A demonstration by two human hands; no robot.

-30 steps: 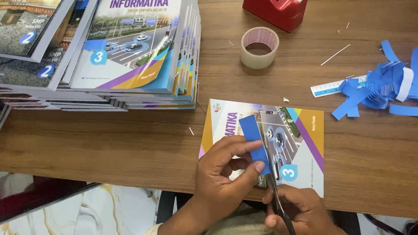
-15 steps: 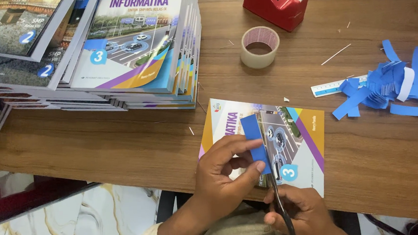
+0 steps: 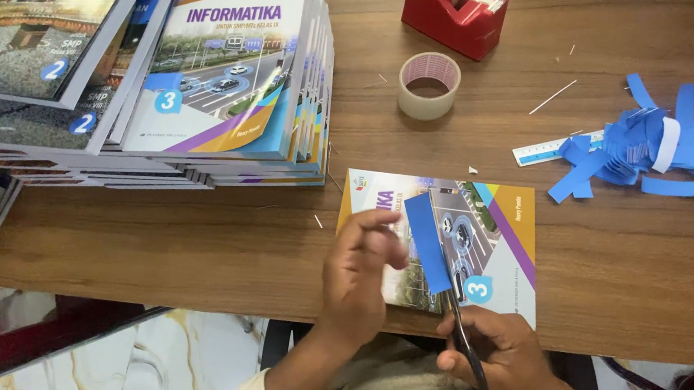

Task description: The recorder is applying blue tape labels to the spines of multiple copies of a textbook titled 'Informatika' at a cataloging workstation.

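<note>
My left hand (image 3: 360,271) pinches a blue paper strip (image 3: 426,242) and holds it upright over a colourful textbook (image 3: 496,233) lying at the table's front edge. My right hand (image 3: 493,356) grips a pair of scissors (image 3: 458,326) from below, with the blades pointing up along the strip's right edge. The scissor handles are hidden inside my fingers.
A tall stack of textbooks (image 3: 224,73) fills the left of the wooden table (image 3: 163,240). A roll of clear tape (image 3: 429,85) and a red tape dispenser (image 3: 454,8) sit at the back. A pile of blue paper strips (image 3: 645,150) covers a ruler (image 3: 543,151) at the right.
The scissors have moved a little further up along the blue strip. My left hand keeps holding the strip in the same place.
</note>
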